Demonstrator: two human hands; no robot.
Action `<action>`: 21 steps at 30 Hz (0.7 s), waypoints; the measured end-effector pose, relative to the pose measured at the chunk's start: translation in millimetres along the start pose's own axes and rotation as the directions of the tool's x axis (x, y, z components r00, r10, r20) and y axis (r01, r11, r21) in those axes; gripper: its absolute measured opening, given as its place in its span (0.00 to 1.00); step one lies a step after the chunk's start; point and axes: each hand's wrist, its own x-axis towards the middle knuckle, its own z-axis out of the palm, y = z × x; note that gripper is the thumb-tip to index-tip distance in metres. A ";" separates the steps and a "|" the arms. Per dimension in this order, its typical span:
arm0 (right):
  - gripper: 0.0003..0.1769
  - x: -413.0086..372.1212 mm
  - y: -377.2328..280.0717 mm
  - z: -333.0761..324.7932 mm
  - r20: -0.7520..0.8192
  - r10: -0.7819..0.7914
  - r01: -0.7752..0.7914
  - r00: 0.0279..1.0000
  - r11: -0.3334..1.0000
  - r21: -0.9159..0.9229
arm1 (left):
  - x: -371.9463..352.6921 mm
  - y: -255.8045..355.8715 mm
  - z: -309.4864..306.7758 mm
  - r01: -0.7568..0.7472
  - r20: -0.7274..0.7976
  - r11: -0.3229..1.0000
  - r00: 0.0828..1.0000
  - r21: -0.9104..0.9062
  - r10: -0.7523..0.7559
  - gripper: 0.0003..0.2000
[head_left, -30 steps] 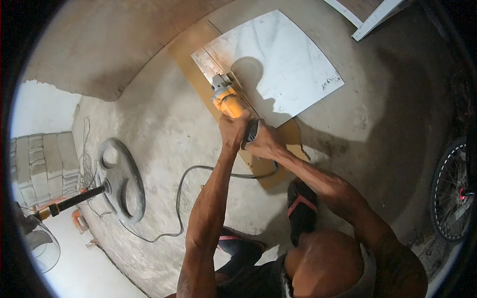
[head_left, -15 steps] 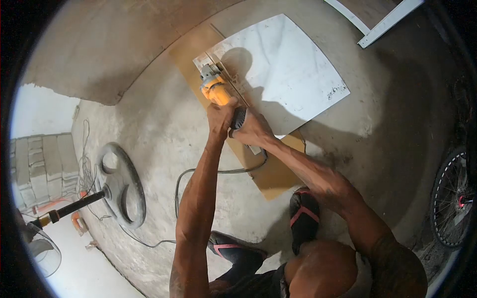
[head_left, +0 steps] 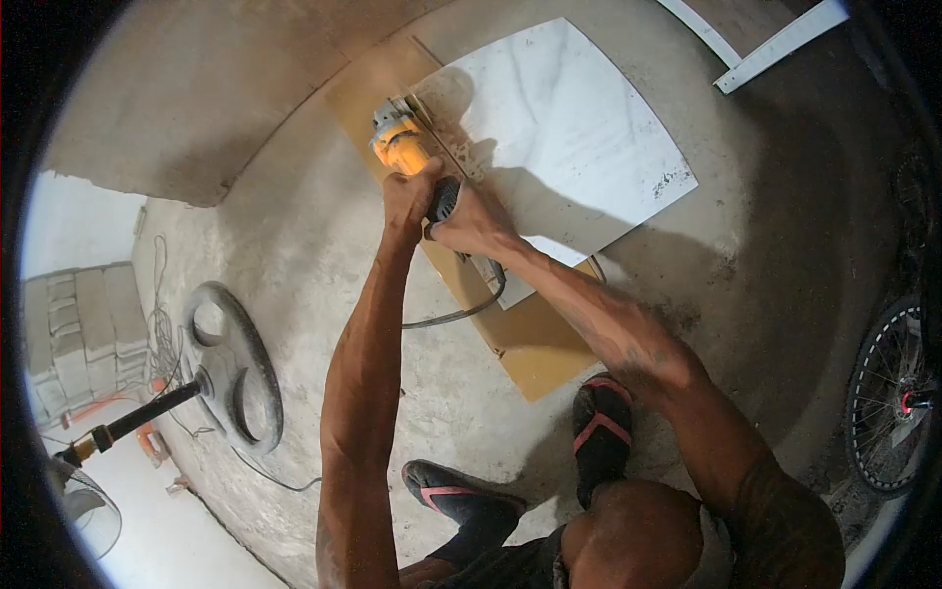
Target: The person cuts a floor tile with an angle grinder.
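Observation:
A yellow angle grinder (head_left: 400, 143) with a grey head lies in both my hands, over the left edge of a white marbled tile (head_left: 559, 128). My left hand (head_left: 408, 199) is wrapped round its yellow body. The black rear end of the tool is in the grip of my right hand (head_left: 474, 220). Its disc is beside a dusty cut line in the tile. Under the tile is a brown board (head_left: 535, 363). A black cable (head_left: 456, 316) runs from the back of the grinder and passes behind my left forearm.
A grey round stand base with a black pole (head_left: 232, 368) is at the left, near loose cables and stacked blocks (head_left: 88, 324). At the right edge is a spoked wheel (head_left: 893, 398). A white frame piece (head_left: 780, 47) lies at the upper right. My feet are below the board.
Both my hands and the grinder have moved up and to the left along the tile's left edge. The cable has shifted left with them.

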 end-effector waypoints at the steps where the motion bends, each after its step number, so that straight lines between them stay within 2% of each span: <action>1: 0.24 0.3 -4.4 -1.9 -0.010 0.022 -0.023 1.000 0.999 -0.035 | 2.7 -0.6 -1.4 -0.018 0.011 1.000 1.000 -0.014 0.018 0.17; 6: 0.24 13.6 2.3 7.3 -0.078 0.028 -0.037 0.997 0.993 -0.116 | 13.6 -0.1 -4.0 0.020 0.006 1.000 1.000 0.023 -0.020 0.18; 9: 0.25 23.1 7.3 10.9 -0.043 -0.021 0.019 0.999 0.999 -0.050 | 22.6 -1.5 -4.4 0.012 -0.009 0.999 1.000 0.031 -0.012 0.17; 12: 0.25 43.9 15.5 28.7 -0.197 -0.102 0.107 0.975 0.994 0.014 | 29.4 4.6 -6.2 -0.076 -0.032 0.996 0.996 0.057 0.078 0.17; 13: 0.25 42.8 9.8 24.5 -0.135 -0.051 0.056 0.990 0.998 0.035 | 32.7 7.1 -8.8 -0.074 0.011 0.997 0.997 0.032 0.074 0.17; 15: 0.26 38.0 -0.9 13.0 -0.017 0.029 -0.028 0.999 0.997 0.069 | 28.9 9.5 -8.2 -0.058 -0.020 0.998 0.998 0.036 0.058 0.17; 18: 0.26 32.6 15.9 21.5 -0.189 -0.114 0.116 0.975 0.993 0.000 | 18.1 7.1 -3.6 -0.047 -0.018 0.999 0.999 -0.011 0.047 0.17; 21: 0.27 5.3 0.3 0.5 -0.020 0.062 -0.064 0.998 0.992 -0.111 | -0.9 2.2 1.7 -0.028 -0.007 1.000 1.000 -0.002 0.028 0.16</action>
